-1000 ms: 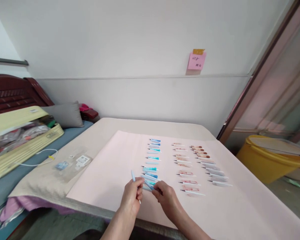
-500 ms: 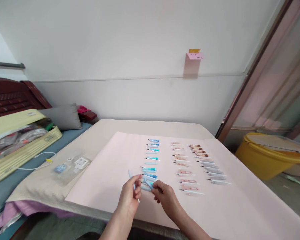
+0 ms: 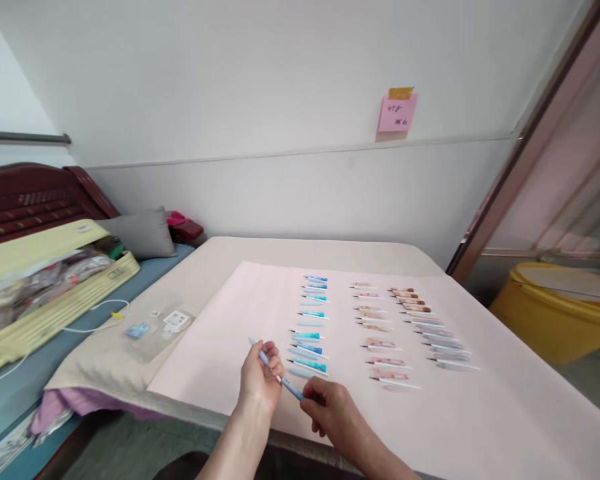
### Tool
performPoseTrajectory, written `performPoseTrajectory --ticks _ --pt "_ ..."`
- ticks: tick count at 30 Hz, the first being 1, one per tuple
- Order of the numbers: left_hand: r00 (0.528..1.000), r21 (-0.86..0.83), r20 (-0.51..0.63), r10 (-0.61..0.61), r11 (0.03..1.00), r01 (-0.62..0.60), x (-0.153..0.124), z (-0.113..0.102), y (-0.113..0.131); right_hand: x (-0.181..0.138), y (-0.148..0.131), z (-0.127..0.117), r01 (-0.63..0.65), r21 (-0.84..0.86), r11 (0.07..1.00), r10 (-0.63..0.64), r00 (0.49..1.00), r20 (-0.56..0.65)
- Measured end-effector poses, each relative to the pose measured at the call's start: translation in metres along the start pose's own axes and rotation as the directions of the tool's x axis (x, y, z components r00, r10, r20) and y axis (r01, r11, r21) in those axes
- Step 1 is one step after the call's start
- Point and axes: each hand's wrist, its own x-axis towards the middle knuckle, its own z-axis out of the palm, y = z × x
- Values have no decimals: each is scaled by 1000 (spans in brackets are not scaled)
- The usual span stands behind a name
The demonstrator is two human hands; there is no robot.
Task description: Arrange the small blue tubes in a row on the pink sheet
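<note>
In front of me, over the near edge of the pink sheet, both hands are closed on a slim light blue pen. My left hand (image 3: 263, 377) wraps its fingers round the pen barrel (image 3: 253, 342), whose upper end sticks out past the thumb. The light blue pen cap (image 3: 293, 389) is pinched at its lower end by my right hand (image 3: 327, 403). Cap and barrel lie in one slanting line; whether the cap is fully on cannot be made out. Just beyond my hands runs a column of blue and turquoise pens (image 3: 307, 365) with dark tips and light blue caps.
A pink sheet (image 3: 215, 347) covers much of the table. Columns of reddish-patterned pens (image 3: 390, 363) and of brown and grey pens (image 3: 443, 345) lie to the right. Clear plastic packaging (image 3: 160, 327) is at left. A yellow bin (image 3: 540, 320) stands right of the table.
The barrel in my left hand and the cap in my right, held apart at an angle before, now meet in line. My right hand has come slightly nearer. The view has shifted a little.
</note>
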Motion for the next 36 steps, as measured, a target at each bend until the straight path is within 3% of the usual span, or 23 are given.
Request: performPoseTrajectory --ticks 6,17,21,28,36 --pt "999 15 19 31 999 -31 2 -2 -4 -1 0 1 27 16 1000 -28 999 21" --pt "987 102 52 150 983 -155 -10 4 -19 -1 -4 3 -34 45 998 39 994 -106" --pt "984 112 67 162 979 -169 -13 6 -21 -3 -9 1 -15 75 997 22 996 -89" --pt "970 173 169 173 964 -202 -14 4 -32 -3 -9 -3 -2 104 995 12 995 -98" --pt "953 240 231 197 938 -252 -17 3 -37 -4 -16 -12 122 -43 992 -127 981 -149"
